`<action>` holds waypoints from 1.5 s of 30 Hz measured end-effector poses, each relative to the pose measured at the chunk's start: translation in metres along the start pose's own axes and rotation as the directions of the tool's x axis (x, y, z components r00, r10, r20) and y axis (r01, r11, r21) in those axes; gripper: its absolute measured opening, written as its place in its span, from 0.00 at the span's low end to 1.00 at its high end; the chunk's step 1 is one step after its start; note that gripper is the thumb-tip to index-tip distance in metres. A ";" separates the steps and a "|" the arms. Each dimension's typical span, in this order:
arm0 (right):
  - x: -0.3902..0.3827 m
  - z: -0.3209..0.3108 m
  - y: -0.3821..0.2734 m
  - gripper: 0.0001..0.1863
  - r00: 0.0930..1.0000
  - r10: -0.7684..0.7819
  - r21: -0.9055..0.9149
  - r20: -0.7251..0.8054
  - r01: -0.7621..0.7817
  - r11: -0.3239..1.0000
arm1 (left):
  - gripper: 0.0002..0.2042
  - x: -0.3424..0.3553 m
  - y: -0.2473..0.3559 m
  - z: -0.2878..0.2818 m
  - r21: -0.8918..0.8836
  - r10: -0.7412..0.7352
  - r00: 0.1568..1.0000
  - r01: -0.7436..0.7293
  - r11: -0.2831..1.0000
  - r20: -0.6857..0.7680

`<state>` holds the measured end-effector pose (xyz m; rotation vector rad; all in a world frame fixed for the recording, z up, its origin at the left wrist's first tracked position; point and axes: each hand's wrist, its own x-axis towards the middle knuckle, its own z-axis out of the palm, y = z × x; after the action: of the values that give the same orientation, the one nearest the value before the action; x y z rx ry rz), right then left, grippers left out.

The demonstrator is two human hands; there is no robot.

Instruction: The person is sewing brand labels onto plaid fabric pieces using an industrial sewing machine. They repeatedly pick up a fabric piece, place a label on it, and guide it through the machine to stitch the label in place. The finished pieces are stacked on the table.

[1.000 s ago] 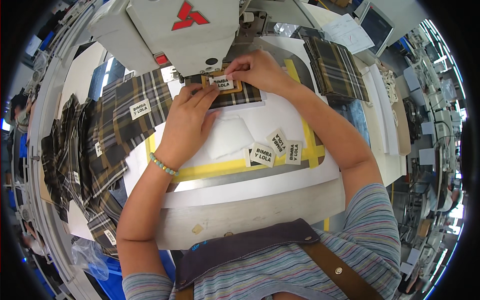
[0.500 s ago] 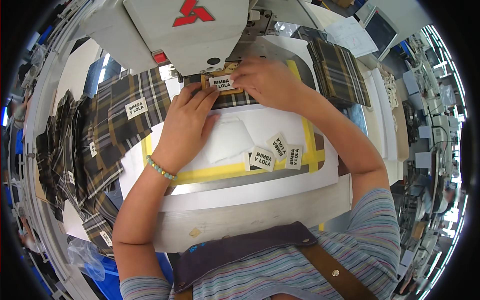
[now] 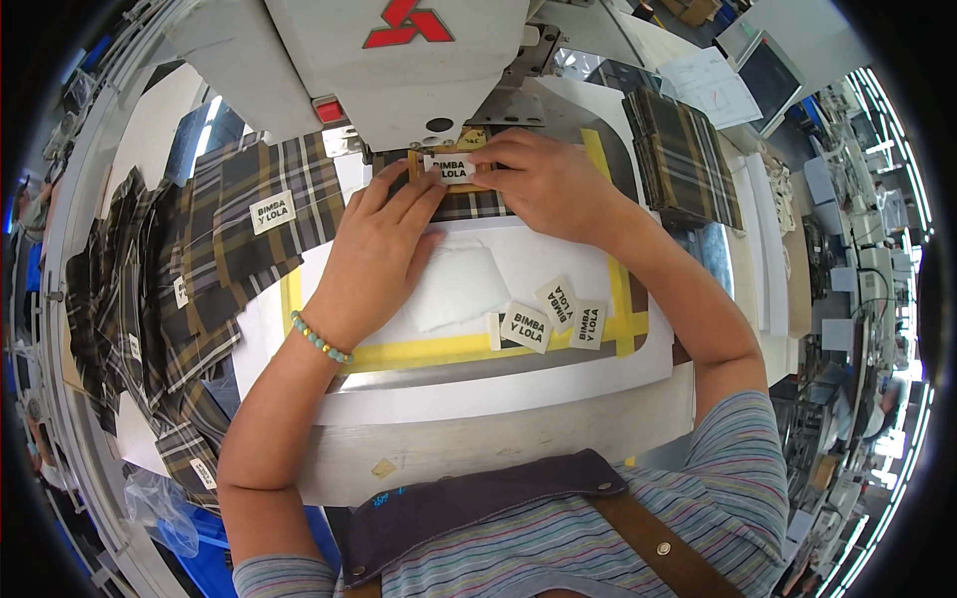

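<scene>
Head view, nearest first: a striped shirt and a dark apron with a brown strap fill the lower edge, and both forearms reach up from there over the pale tabletop (image 3: 498, 439). On a white sheet bordered with yellow tape (image 3: 449, 349) lie three loose white fabric labels (image 3: 553, 314), fanned and overlapping, just beside a folded white patch (image 3: 454, 284); the room between these and the tabletop's near edge is bare.

Farther on, the left hand (image 3: 384, 254), with a bead bracelet at the wrist, lies flat, its fingers stretched forward and pressing the plaid fabric piece (image 3: 469, 204). The right hand (image 3: 543, 184) rests on the same piece, fingers curled and pinching the right end of a small white label (image 3: 451, 166). That label lies on the plaid piece inside a tan frame, directly under the sewing machine head (image 3: 399, 60), its long axis running left to right. The machine body closes off the far side.

To the left a heap of plaid pieces (image 3: 199, 259), some already labelled, spreads off the tabletop's left edge. To the far right stands a neat stack of plaid pieces (image 3: 683, 154), well apart from the hands.
</scene>
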<state>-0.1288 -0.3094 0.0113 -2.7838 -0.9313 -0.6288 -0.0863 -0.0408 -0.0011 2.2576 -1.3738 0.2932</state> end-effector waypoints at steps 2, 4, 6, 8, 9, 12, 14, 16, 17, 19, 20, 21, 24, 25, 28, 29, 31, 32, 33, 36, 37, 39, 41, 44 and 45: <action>-0.001 0.000 0.003 0.10 1.000 0.013 0.049 -0.021 -0.012 0.999 | 0.26 0.000 0.000 0.000 -0.001 0.002 1.000 -0.002 1.000 -0.005; 0.001 0.001 0.005 0.09 1.000 0.005 0.054 -0.020 -0.004 0.999 | 0.25 0.000 0.000 -0.002 -0.009 -0.003 1.000 0.003 1.000 -0.001; 0.003 0.000 0.005 0.09 1.000 -0.017 0.008 0.009 0.017 1.000 | 0.25 0.000 -0.001 -0.001 -0.033 -0.011 1.000 0.012 0.999 0.009; 0.007 -0.002 0.004 0.09 1.000 -0.029 0.022 -0.008 0.029 0.999 | 0.25 0.000 -0.002 -0.001 -0.030 -0.010 1.000 0.011 0.999 0.014; 0.008 -0.002 0.004 0.09 0.999 -0.035 0.029 -0.018 0.036 0.999 | 0.25 0.000 -0.003 -0.001 -0.029 -0.009 1.000 0.010 1.000 0.017; 0.008 0.000 0.002 0.09 0.999 0.012 0.066 0.043 -0.015 0.998 | 0.25 -0.001 -0.001 -0.001 -0.016 -0.023 1.000 0.023 1.000 0.017; 0.010 0.001 0.000 0.10 0.996 0.017 0.016 0.082 -0.019 1.000 | 0.25 0.000 -0.001 -0.001 -0.022 -0.023 1.000 0.024 0.999 0.019; 0.013 0.003 -0.002 0.12 0.998 -0.015 -0.022 0.069 0.016 1.000 | 0.25 0.000 -0.001 -0.002 -0.026 -0.026 0.999 0.027 0.999 0.023; 0.015 0.004 -0.002 0.12 0.998 -0.050 -0.039 0.037 0.052 0.998 | 0.25 0.000 -0.001 -0.001 -0.028 -0.027 0.999 0.028 0.999 0.023; 0.016 0.009 -0.004 0.14 0.997 -0.072 -0.027 -0.007 0.071 0.997 | 0.25 0.000 -0.002 -0.002 -0.034 -0.030 0.999 0.030 0.999 0.021; 0.014 0.017 -0.005 0.14 0.998 -0.057 0.000 -0.019 0.057 0.998 | 0.25 0.000 -0.002 -0.003 -0.040 -0.029 0.999 0.030 0.999 0.015; 0.011 0.022 -0.006 0.15 0.999 -0.043 0.027 -0.030 0.044 0.999 | 0.24 0.001 -0.002 -0.003 -0.045 -0.028 1.000 0.029 0.999 0.010; 0.004 0.028 -0.008 0.17 0.999 0.008 0.069 -0.035 -0.006 0.998 | 0.21 0.003 0.001 -0.005 -0.051 -0.019 1.000 0.018 0.999 -0.025; 0.003 0.029 -0.008 0.18 0.999 -0.002 0.066 -0.044 0.005 0.998 | 0.20 0.002 0.001 -0.007 -0.051 -0.038 0.999 0.036 0.998 -0.034; 0.005 0.029 -0.008 0.20 0.999 -0.021 0.053 -0.048 0.024 0.998 | 0.18 0.003 0.001 -0.010 -0.054 -0.083 0.995 0.080 0.995 -0.063; 0.007 0.030 -0.009 0.21 0.999 -0.023 0.050 -0.037 0.025 0.998 | 0.17 0.002 0.000 -0.010 -0.053 -0.095 0.993 0.091 0.994 -0.073; 0.010 0.028 -0.011 0.21 1.000 -0.024 0.038 -0.012 0.025 0.999 | 0.17 0.003 -0.001 -0.011 -0.043 -0.104 0.990 0.101 0.994 -0.099; 0.012 0.027 -0.013 0.21 1.000 -0.024 0.031 0.001 0.024 0.999 | 0.17 0.003 -0.001 -0.010 -0.034 -0.104 0.988 0.100 0.994 -0.113; 0.012 0.026 -0.014 0.20 1.000 -0.024 0.025 0.014 0.023 0.999 | 0.18 0.003 -0.001 -0.010 -0.026 -0.103 0.986 0.101 0.995 -0.128; 0.008 0.032 -0.009 0.23 0.999 -0.019 0.064 -0.025 0.021 0.998 | 0.19 0.002 -0.005 -0.007 0.040 -0.091 0.989 0.097 0.995 -0.116; 0.005 0.035 -0.007 0.23 0.998 0.047 0.170 -0.045 -0.039 0.985 | 0.19 0.001 -0.006 -0.006 0.043 -0.090 0.991 0.095 0.995 -0.098; 0.004 0.036 -0.003 0.23 0.983 0.174 0.375 -0.065 -0.137 0.917 | 0.19 0.000 -0.008 -0.006 0.053 -0.092 0.993 0.096 0.994 -0.070; 0.004 0.033 -0.004 0.23 0.993 0.105 0.319 -0.063 -0.079 0.945 | 0.20 -0.001 -0.008 -0.006 0.057 -0.097 0.994 0.100 0.993 -0.048; 0.005 0.033 -0.004 0.22 0.997 0.052 0.272 -0.061 -0.034 0.962 | 0.22 -0.001 -0.007 -0.011 0.065 -0.097 0.995 0.098 0.993 -0.016; 0.005 0.033 -0.004 0.22 0.997 0.047 0.261 -0.061 -0.029 0.965 | 0.22 -0.001 -0.006 -0.012 0.066 -0.093 0.996 0.093 0.993 -0.004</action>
<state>-0.1161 -0.2951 -0.0165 -2.5268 -0.8752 -0.5455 -0.0806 -0.0317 0.0075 2.3671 -1.2711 0.3127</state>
